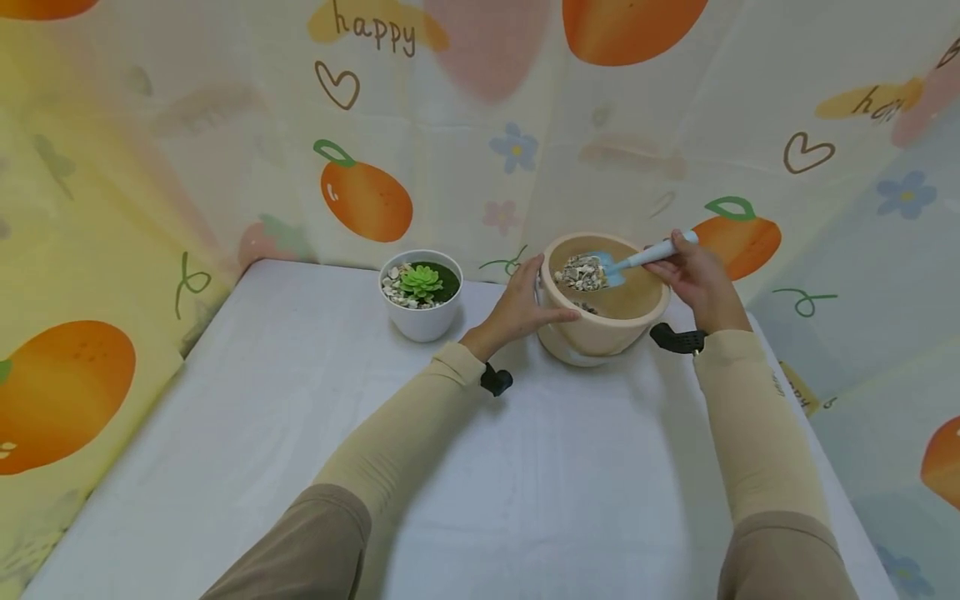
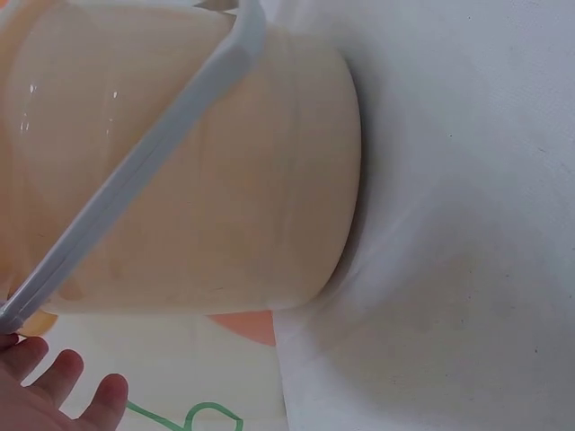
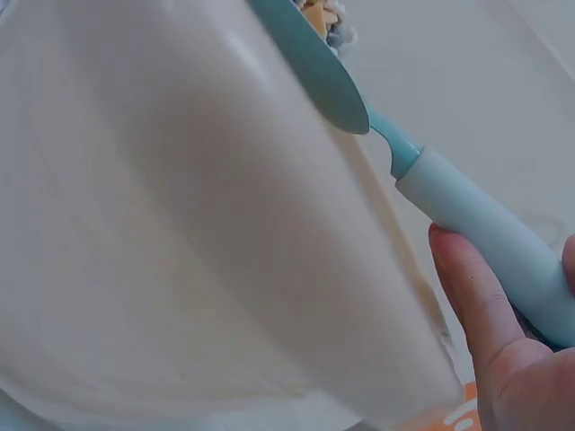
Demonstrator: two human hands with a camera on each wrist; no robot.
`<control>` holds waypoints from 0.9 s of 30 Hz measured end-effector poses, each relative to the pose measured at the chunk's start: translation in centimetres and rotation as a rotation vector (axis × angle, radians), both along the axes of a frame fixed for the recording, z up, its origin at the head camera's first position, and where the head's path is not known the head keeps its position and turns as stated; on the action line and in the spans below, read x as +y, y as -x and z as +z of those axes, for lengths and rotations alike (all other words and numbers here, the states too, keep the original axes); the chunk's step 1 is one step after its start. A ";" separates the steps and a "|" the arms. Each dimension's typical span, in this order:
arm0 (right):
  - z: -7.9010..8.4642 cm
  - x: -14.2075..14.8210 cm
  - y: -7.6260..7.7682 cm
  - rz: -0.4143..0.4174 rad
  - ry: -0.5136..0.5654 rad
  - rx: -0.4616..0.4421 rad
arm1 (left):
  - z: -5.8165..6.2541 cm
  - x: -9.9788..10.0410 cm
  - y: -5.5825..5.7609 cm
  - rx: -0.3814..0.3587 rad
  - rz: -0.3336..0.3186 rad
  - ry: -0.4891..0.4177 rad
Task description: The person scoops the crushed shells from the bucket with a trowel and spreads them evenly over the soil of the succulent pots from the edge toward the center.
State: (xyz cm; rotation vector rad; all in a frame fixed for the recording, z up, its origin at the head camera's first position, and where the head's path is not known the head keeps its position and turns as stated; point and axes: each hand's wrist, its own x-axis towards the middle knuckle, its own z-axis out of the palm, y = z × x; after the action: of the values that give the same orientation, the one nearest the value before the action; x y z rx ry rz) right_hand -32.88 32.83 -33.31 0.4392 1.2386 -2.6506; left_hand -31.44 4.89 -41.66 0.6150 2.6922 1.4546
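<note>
In the head view a beige bucket [image 1: 600, 335] stands at the back right of the table. My left hand [image 1: 519, 310] rests against its left side, thumb along the front rim and fingers spread toward the back. The left wrist view has the fingers [image 2: 65, 375] beside the bucket's pale bail handle [image 2: 135, 175]. My right hand [image 1: 701, 279] grips the light handle of a small blue shovel [image 1: 656, 252] from the right. The shovel's blade lies over the bucket's opening, heaped with mixed pebbles [image 1: 582, 273]. A few dark bits show on the bucket's floor.
A white pot [image 1: 423, 323] left of the bucket holds a green succulent [image 1: 422, 283], with pale pebbles on one side and a dark green surface on the other. The table [image 1: 525, 483] has a white cloth. Printed curtains [image 1: 450, 167] hang close behind and at both sides.
</note>
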 end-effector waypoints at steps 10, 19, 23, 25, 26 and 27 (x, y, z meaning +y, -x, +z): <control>-0.2 0.5 -0.8 -0.084 0.023 0.018 | 0.3 -0.1 -0.2 0.003 -0.006 0.040; -0.5 0.0 -1.1 -0.124 0.067 0.050 | 0.2 -0.4 -0.3 0.003 -0.006 0.051; -0.6 -0.2 -1.3 -0.133 0.086 0.064 | 0.1 -0.6 -0.2 0.021 -0.010 0.054; -0.6 -0.3 -1.3 -0.136 0.086 0.075 | 0.1 -0.7 -0.2 0.027 -0.010 0.053; -0.7 -0.4 -1.3 -0.132 0.090 0.080 | 0.1 -0.7 -0.2 0.028 -0.010 0.054; -0.7 -0.4 -1.4 -0.131 0.089 0.086 | 0.1 -0.7 -0.3 0.028 -0.010 0.054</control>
State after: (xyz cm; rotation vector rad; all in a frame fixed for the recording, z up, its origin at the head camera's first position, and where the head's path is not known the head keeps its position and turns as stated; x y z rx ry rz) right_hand -31.50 32.42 -34.00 0.4091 1.1462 -2.8498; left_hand -31.18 4.17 -41.56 0.6492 2.7352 1.3763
